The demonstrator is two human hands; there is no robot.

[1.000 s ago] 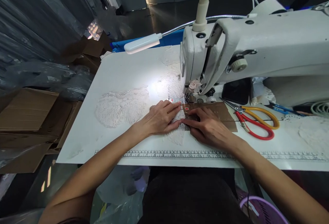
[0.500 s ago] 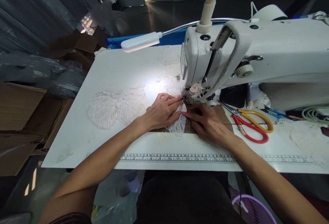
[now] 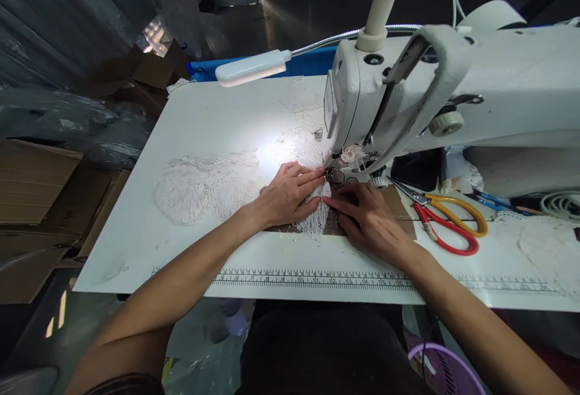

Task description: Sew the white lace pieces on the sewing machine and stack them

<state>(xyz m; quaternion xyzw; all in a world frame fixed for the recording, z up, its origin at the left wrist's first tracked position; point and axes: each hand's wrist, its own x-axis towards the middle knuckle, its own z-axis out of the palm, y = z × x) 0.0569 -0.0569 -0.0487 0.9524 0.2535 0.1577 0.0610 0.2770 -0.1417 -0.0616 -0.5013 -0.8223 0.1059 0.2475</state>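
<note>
My left hand (image 3: 290, 195) lies palm down, fingers stretched flat on a strip of white fringed lace (image 3: 313, 224), its fingertips beside the presser foot (image 3: 330, 174) of a white sewing machine (image 3: 351, 99). My right hand (image 3: 369, 214) rests on the brown plate (image 3: 401, 205) to the right of the lace. Its index finger reaches out to the lace's edge, close to my left thumb; the thumb is apart below it. More of the white lace (image 3: 206, 189) spreads over the table to the left. A pale fabric rose (image 3: 352, 153) hangs near the needle area.
Scissors (image 3: 448, 217) with red and orange handles lie right of my right hand. Behind them are a black object (image 3: 417, 168) and blue-handled snips (image 3: 492, 200). A lamp (image 3: 254, 67) shines on the table (image 3: 136, 250), whose front edge carries a printed ruler (image 3: 312, 278). Cardboard boxes (image 3: 36, 183) stand left.
The view has shifted slightly, so the machine appears a little further right and higher. Both hands and the lace keep almost the same place by the presser foot.
</note>
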